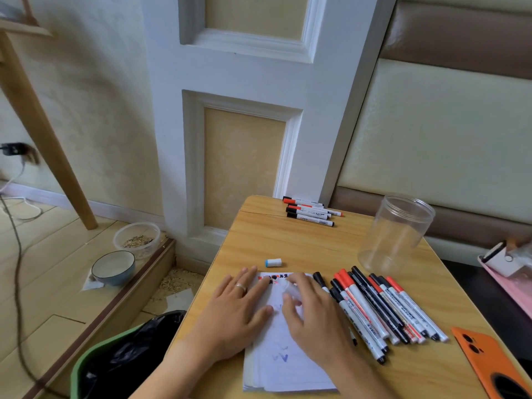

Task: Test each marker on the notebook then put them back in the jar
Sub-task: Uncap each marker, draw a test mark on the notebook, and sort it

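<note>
left hand (pixel 233 305) flat, fingers straight, pinning notebook (pixel 283 355) on counter (pixel 302 243) | right hand (pixel 312 315) grasps blurred uncapped marker (pixel 290 287) over page | blue cap (pixel 273 262) loose just beyond notebook, may roll off | empty jar (pixel 395 234) near right edge, risks tipping

markers (pixel 383 306) right of notebook (pixel 285 367), jar (pixel 395 234) behind
</note>
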